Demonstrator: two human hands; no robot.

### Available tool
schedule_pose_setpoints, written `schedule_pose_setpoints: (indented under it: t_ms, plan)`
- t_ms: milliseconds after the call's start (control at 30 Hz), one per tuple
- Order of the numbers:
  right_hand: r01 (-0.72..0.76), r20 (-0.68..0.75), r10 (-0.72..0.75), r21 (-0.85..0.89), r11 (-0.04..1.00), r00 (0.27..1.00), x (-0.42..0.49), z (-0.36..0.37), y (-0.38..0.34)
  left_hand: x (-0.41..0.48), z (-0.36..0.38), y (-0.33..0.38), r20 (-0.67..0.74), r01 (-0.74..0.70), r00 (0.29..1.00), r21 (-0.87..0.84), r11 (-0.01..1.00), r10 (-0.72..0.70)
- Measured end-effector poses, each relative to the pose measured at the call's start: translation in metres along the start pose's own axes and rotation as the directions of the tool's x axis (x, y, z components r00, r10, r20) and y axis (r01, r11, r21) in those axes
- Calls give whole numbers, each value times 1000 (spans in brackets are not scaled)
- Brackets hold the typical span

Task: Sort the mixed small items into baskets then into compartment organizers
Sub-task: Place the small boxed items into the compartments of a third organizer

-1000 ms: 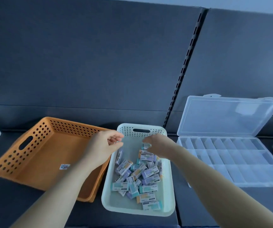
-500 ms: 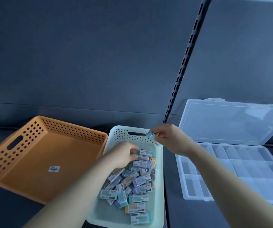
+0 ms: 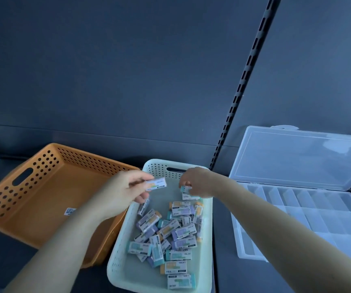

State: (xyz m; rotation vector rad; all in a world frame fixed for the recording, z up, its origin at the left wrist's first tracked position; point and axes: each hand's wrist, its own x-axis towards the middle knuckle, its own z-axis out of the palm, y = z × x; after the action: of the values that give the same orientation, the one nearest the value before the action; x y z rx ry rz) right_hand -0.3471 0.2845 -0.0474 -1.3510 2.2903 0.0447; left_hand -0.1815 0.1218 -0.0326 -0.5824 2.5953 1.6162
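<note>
Many small sleeved erasers (image 3: 170,231) are lying jumbled in a pale perforated basket (image 3: 115,261) nearest the viewer, their ends showing purple, teal and orange. Over the basket's far half both forearms are reaching in. The left hand (image 3: 123,193) is pinching one pale-sleeved eraser (image 3: 157,184) between thumb and fingertips, clear of the heap. The right hand (image 3: 199,182) is curling its fingers round a teal-ended eraser (image 3: 185,189) just above the pile, near the handle slot. Just beside, to the left, an orange basket (image 3: 43,187) is standing with a sticker (image 3: 70,211) on its floor. To the right, apart, a clear compartment organizer (image 3: 318,216) is lying with its lid (image 3: 297,157) propped open. Judgement: sorting into baskets is at an early stage. Each hand should be checking the eraser's colour before letting go, releasing low inside the chosen basket so nothing is bouncing out, and keeping one kind per basket. Farthest, a slotted rail (image 3: 244,81) is running up the dark wall.
</note>
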Motion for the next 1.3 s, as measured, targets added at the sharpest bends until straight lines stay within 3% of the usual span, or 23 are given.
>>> schedule_pose_setpoints:
  t_ms: [100, 233, 300, 367, 467, 600, 733, 900, 1033, 1100, 1200, 1300]
  plan:
    - [-61, 33, 67, -148, 987, 997, 12, 9, -1, -10, 1, -3, 19, 98, 995, -295, 950, -97]
    - [-107, 16, 112, -189, 976, 994, 20, 18, -1, -8, 8, -1, 111, 191, 982, -605, 773, -155]
    - [-70, 20, 74, -168, 983, 997, 18, 19, 0, -5, 14, 1, 155, 201, 978, -501, 842, -141]
    - [-44, -10, 44, -85, 995, 999, 10, 11, 1, 0, 24, 4, 132, 153, 983, -222, 963, -126]
    - [-38, -166, 78, 233, 972, 983, -15, -9, 5, 14, 42, 5, 52, 68, 996, 76, 995, -72]
    - [-29, -268, 273, 662, 749, 924, -54, -19, 13, 33, 64, -4, 118, 73, 987, 271, 960, -108]
    - [8, -290, 385, 808, 589, 876, -77, -9, 14, 39, 76, -9, 152, 45, 981, 414, 909, -118]
    - [-16, -228, 523, 907, 421, 821, -100, 11, 17, 38, 70, -5, 153, 15, 984, 414, 910, -86]
    - [62, -144, 607, 986, 155, 781, -121, 22, 25, 32, 64, 8, 101, 1, 995, 211, 978, -22]
    - [93, -123, 630, 992, 80, 767, -133, 25, 32, 28, 66, 15, 123, 55, 991, -81, 995, -44]
    - [84, -94, 637, 995, 46, 765, -146, 26, 51, 24, 82, 34, 201, 158, 978, -575, 803, -50]
    - [83, -15, 638, 993, -78, 770, -156, 26, 77, 25, 105, 60, 216, 178, 976, -772, 611, -11]
